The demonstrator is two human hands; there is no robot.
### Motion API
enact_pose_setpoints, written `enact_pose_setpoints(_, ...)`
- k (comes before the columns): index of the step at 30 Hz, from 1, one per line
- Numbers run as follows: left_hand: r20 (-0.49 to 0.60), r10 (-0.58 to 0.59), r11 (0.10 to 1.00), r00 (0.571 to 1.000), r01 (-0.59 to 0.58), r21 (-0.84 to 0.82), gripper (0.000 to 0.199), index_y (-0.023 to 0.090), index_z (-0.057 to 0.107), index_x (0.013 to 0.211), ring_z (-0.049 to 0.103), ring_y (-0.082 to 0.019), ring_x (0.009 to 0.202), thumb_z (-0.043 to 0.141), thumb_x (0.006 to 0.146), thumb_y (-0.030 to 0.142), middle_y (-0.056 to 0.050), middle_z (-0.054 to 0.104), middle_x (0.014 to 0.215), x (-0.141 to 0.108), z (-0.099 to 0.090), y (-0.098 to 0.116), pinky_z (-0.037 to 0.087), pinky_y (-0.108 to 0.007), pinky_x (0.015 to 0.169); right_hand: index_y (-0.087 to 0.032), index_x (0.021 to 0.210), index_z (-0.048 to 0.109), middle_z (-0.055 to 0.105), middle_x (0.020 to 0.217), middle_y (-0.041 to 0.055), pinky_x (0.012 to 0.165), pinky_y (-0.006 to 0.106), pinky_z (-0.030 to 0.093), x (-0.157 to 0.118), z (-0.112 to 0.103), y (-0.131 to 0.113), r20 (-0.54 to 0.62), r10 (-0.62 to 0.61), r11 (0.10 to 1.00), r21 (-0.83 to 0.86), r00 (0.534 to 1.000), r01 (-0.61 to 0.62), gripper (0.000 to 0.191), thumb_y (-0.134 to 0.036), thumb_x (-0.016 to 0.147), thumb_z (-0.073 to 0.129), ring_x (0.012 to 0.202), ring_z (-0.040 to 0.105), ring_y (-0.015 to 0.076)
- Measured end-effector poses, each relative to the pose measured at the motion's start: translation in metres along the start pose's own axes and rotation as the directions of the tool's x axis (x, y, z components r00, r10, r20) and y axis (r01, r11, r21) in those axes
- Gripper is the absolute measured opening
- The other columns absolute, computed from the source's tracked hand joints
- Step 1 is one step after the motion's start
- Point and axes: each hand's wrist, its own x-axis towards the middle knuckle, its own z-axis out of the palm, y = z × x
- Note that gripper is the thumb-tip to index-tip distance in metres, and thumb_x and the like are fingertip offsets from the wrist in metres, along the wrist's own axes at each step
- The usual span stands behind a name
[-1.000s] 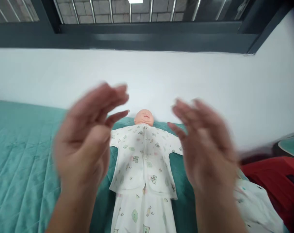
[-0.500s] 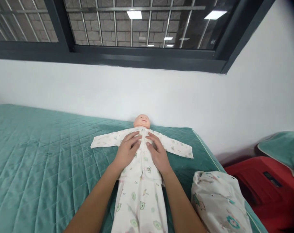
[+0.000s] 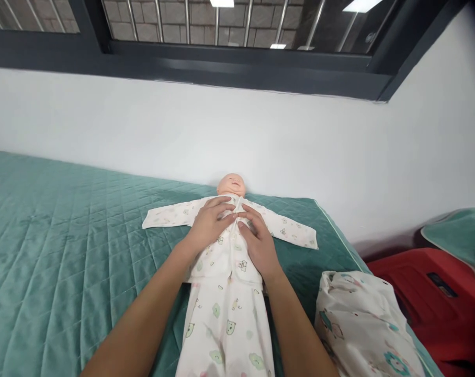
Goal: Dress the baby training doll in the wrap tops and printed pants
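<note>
The left hand (image 3: 211,224) and right hand (image 3: 261,245) rest close together on the shirt (image 3: 233,248) of the doll (image 3: 232,184), whose outspread sleeves (image 3: 169,215) seemingly leave it reachable, though whether either grip pinches fabric cannot be told.

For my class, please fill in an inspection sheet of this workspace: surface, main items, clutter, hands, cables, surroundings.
Surface: green quilted cover, creased.
Main items: doll's head face up; printed white top, sleeves spread; matching trousers below.
Clutter: bunched printed cloth, lower right; red object beyond.
Hands: left hand and right hand rest on the top's front, no grip seen.
Cables: nothing seen.
Surroundings: white wall; dark-framed window above, bars visible.
</note>
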Motion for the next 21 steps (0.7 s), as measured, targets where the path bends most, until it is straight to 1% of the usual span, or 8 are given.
enact_pose_setpoints(4, -0.001, -0.022, 1.000, 1.000, 0.022, -0.011, 0.016, 0.027, 0.068, 0.100, 0.048, -0.022, 0.131, 0.060, 0.089, 0.034, -0.002, 0.057, 0.138, 0.000, 0.002, 0.005, 0.039, -0.041, 0.112, -0.031, 0.108, 0.065, 0.050, 0.144, 0.0008, 0.117, 0.047, 0.031, 0.000, 0.001, 0.000, 0.012, -0.007, 1.000, -0.005, 1.000, 0.007, 0.019, -0.036, 0.092, 0.056, 0.139, 0.040, 0.0235)
enact_pose_setpoints(9, -0.058, -0.066, 0.989, 0.996, 0.074, 0.132, 0.009, 0.025, 0.062, 0.091, 0.048, -0.026, 0.130, 0.058, 0.083, 0.022, -0.003, 0.059, 0.134, -0.002, 0.013, 0.015, 0.037, -0.048, 0.112, -0.029, 0.108, 0.062, 0.050, 0.144, 0.0015, 0.114, 0.045, 0.034, -0.001, 0.003, 0.001, -0.008, 0.019, 0.999, 0.048, 1.000, -0.018, 0.019, -0.037, 0.092, 0.056, 0.137, 0.042, 0.0226)
enact_pose_setpoints(12, -0.047, -0.058, 0.980, 0.997, 0.066, 0.188, 0.005, 0.025, 0.059, 0.086, 0.049, -0.027, 0.127, 0.057, 0.083, 0.022, -0.003, 0.059, 0.131, -0.002, 0.015, 0.018, 0.040, -0.048, 0.108, -0.028, 0.109, 0.060, 0.050, 0.144, 0.0022, 0.113, 0.045, 0.036, -0.001, 0.004, 0.000, -0.014, 0.043, 0.996, 0.078, 0.999, -0.041, 0.020, -0.036, 0.091, 0.056, 0.136, 0.044, 0.0233)
enact_pose_setpoints(16, -0.037, -0.026, 0.978, 0.999, 0.033, 0.205, 0.000, 0.025, 0.056, 0.084, 0.051, -0.026, 0.125, 0.056, 0.085, 0.025, -0.003, 0.059, 0.129, -0.001, 0.012, 0.016, 0.041, -0.046, 0.107, -0.028, 0.108, 0.061, 0.051, 0.144, 0.0021, 0.113, 0.045, 0.035, 0.000, 0.003, 0.001, -0.014, 0.061, 0.995, 0.085, 0.998, -0.060, 0.020, -0.035, 0.090, 0.057, 0.135, 0.045, 0.0235)
enact_pose_setpoints(21, -0.035, -0.040, 0.984, 0.999, 0.046, 0.173, 0.016, 0.023, 0.054, 0.076, 0.050, -0.026, 0.126, 0.055, 0.089, 0.032, -0.003, 0.057, 0.130, -0.003, 0.010, 0.018, 0.041, -0.046, 0.106, -0.028, 0.110, 0.061, 0.050, 0.145, 0.0019, 0.113, 0.045, 0.035, 0.000, 0.003, 0.002, -0.002, 0.049, 0.994, 0.096, 0.999, -0.049, 0.021, -0.034, 0.090, 0.057, 0.137, 0.042, 0.0231)
